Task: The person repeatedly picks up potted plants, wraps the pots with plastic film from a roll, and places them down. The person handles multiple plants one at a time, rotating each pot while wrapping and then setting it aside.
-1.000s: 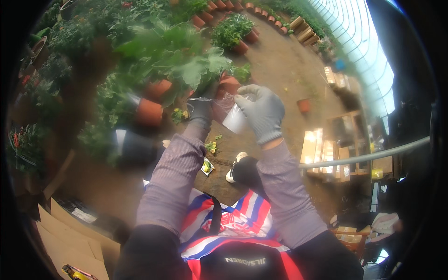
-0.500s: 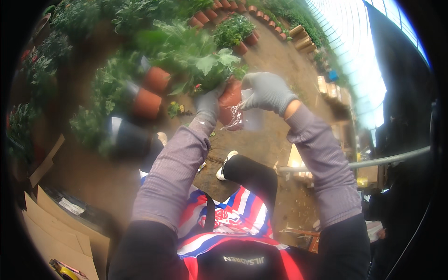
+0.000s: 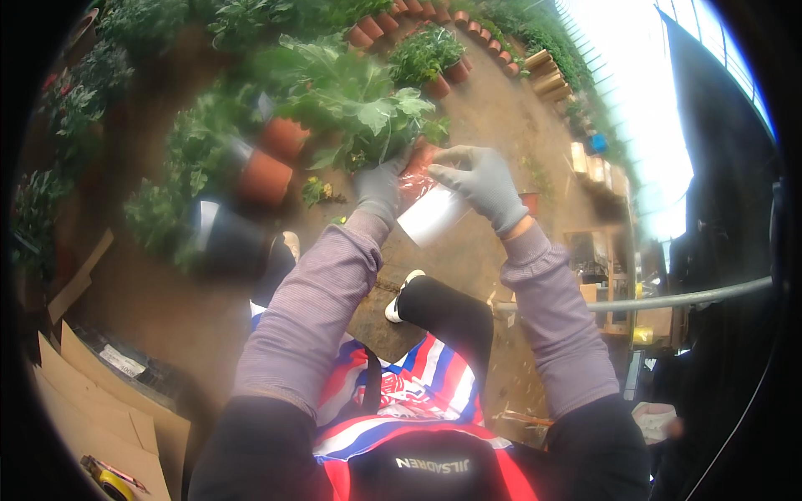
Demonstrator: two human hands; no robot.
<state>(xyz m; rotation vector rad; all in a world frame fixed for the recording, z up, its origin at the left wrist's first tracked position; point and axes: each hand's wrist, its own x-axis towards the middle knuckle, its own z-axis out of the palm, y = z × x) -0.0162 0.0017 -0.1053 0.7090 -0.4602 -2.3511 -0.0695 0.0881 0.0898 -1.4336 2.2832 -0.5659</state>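
We note both gloved hands raised, closed on a small clear packet (image 3: 428,209) with a white lower half. Left hand (image 3: 380,188) pinches its 9 o'clock edge; right hand (image 3: 482,179) grips the top at 1 o'clock. Compared with a second ago, the packet sits higher, nearer the leafy potted plant (image 3: 359,104) and terracotta pot (image 3: 266,177) at 10 o'clock. Likely still being worked open.

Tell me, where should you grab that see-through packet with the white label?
Probably by its two upper edges, coming from either side, as both gloved hands do: the left hand pinches the left edge of the clear packet and the right hand its top right. It is thin and floppy, so one-sided holding would likely let it droop.
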